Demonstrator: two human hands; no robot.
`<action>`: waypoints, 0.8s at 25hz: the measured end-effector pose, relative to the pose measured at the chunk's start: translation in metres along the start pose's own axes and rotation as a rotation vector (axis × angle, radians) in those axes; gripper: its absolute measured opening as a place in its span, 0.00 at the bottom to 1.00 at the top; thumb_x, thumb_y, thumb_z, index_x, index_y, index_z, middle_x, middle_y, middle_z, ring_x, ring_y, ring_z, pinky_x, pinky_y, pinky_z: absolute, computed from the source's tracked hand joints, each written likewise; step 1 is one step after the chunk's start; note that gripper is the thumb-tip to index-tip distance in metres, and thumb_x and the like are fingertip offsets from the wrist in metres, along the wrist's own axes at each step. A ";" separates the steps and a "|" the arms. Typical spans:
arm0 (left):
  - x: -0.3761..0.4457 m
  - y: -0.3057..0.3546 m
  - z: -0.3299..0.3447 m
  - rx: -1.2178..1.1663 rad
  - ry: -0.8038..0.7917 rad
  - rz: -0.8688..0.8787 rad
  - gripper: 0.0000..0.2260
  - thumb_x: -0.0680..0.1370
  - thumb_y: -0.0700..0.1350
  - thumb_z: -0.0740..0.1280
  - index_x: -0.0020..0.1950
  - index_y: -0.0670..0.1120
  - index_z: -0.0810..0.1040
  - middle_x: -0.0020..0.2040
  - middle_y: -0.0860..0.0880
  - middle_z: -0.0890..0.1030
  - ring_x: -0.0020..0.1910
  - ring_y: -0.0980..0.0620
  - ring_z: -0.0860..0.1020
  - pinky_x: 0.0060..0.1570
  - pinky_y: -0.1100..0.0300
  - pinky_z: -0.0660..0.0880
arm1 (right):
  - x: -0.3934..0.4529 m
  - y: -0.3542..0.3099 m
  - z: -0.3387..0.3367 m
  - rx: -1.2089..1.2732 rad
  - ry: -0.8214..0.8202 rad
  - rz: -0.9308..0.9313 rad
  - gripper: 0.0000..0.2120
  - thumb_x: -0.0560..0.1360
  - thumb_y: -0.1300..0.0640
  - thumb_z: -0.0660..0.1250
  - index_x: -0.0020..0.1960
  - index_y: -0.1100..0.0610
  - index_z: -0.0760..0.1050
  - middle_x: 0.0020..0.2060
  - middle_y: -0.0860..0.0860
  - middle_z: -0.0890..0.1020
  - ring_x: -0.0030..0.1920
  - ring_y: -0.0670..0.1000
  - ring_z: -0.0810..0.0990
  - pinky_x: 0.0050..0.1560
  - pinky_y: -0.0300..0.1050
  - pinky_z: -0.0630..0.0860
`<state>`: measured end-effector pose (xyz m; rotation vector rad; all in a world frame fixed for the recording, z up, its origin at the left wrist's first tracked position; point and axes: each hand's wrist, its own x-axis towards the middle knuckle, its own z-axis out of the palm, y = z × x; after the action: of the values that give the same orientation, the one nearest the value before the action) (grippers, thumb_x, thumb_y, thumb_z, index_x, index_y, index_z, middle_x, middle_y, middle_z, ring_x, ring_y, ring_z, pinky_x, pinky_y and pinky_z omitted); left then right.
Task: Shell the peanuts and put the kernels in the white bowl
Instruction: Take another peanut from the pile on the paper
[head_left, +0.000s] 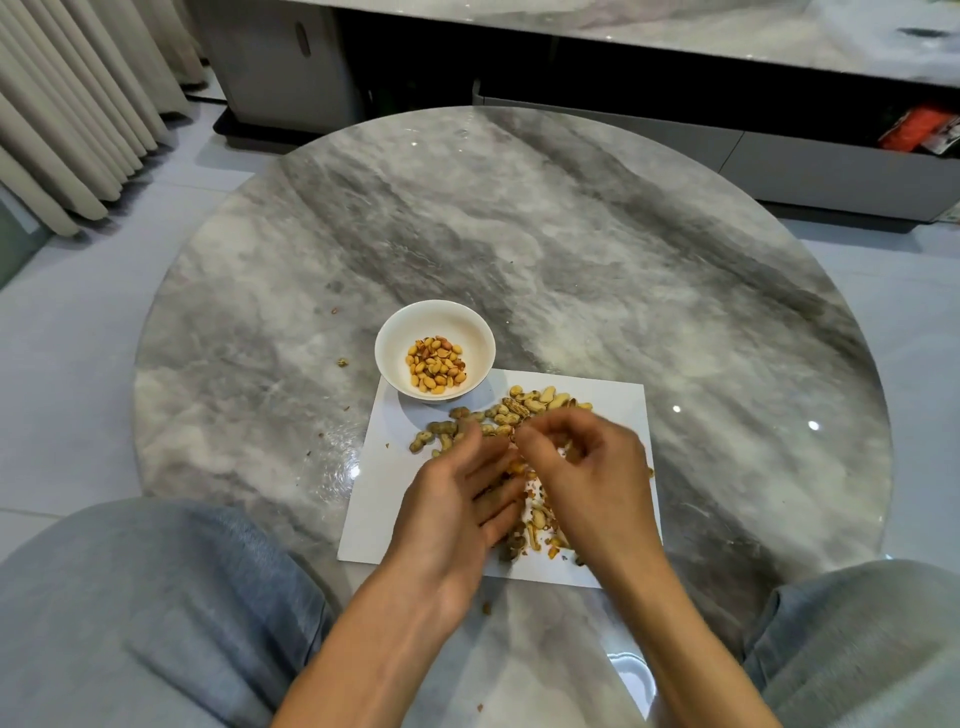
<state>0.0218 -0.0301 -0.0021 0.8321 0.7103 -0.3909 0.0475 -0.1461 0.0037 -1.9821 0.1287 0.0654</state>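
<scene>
Here, kernels (435, 365) are gathered in the white bowl (395, 338) on the worktop (571, 234) — unshelled peanuts (498, 413) just right of it. The left hand (457, 499) is held loose-fingered; the right hand (582, 457) is curled — what it pinches cannot be told.

I see the small round white bowl (435, 349) upright, a heap of yellow-brown shelled kernels (435, 365) inside. At its 4 o'clock, tan unshelled peanuts (498, 415) lie scattered; broken brown shell pieces (535, 519) lie at 5 o'clock.
</scene>
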 end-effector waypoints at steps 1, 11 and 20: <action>-0.001 0.000 -0.003 0.120 0.066 0.054 0.15 0.81 0.52 0.63 0.61 0.44 0.82 0.56 0.46 0.85 0.57 0.47 0.83 0.60 0.53 0.77 | 0.013 -0.009 0.006 0.019 -0.025 -0.001 0.04 0.73 0.57 0.73 0.40 0.51 0.83 0.35 0.43 0.84 0.36 0.40 0.80 0.37 0.34 0.74; 0.000 -0.005 -0.006 0.747 0.182 0.879 0.12 0.76 0.40 0.72 0.54 0.56 0.84 0.48 0.59 0.84 0.48 0.60 0.82 0.49 0.64 0.79 | 0.036 -0.018 0.009 1.133 -0.087 0.771 0.13 0.80 0.57 0.61 0.50 0.65 0.81 0.39 0.57 0.84 0.40 0.52 0.81 0.41 0.44 0.78; 0.006 -0.019 -0.009 1.168 0.214 1.021 0.10 0.74 0.43 0.73 0.55 0.52 0.85 0.47 0.54 0.87 0.45 0.53 0.84 0.46 0.55 0.81 | 0.008 0.009 -0.019 1.329 0.023 0.816 0.15 0.81 0.57 0.60 0.54 0.69 0.79 0.50 0.64 0.85 0.55 0.61 0.83 0.60 0.56 0.77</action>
<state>0.0112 -0.0354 -0.0205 2.2136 0.1006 0.2851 0.0545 -0.1672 0.0021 -0.5168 0.7683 0.3737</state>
